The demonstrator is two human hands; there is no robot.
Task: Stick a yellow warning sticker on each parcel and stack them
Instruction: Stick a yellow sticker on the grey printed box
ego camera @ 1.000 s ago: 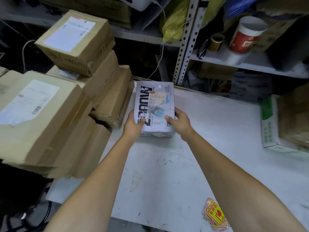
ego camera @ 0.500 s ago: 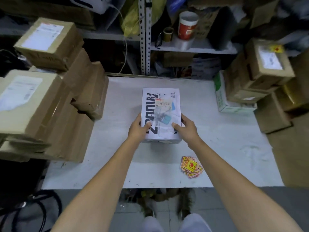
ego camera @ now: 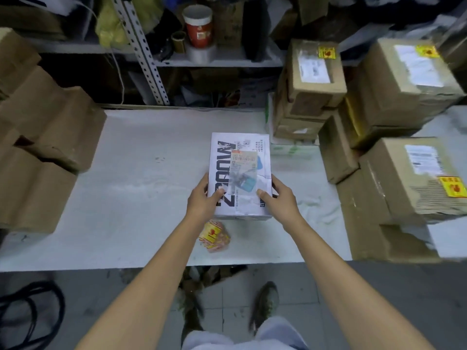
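White parcel (ego camera: 240, 160) sits right of centre over the table (ego camera: 141, 178), its long side running away from you and its near edge just beyond the sticker pile (ego camera: 214, 236). You cannot tell whether its underside rests on the table or is held just above it. Note the clearances: bare table surface extends well to the left, up to the unstickered cartons (ego camera: 50, 127) that overhang the left edge. To the right, the gap is narrow, because the stickered cartons (ego camera: 404, 173) are stacked close beside the parcel and fill that end of the table. Beyond the far edge stands the shelf (ego camera: 217, 60); the near table edge runs under both forearms. Compared with half a second ago, the parcel has shifted to the right: the sticker pile then lay under the right forearm and now lies under the left wrist, and the right-hand stack is closer. The grip is unchanged. Your left hand (ego camera: 201, 200) holds the near left corner, thumb pressed on the top face and the other fingers wrapped round the side, out of sight. Your right hand (ego camera: 283, 200) holds the near right corner, thumb on top and fingers curled against the side wall.
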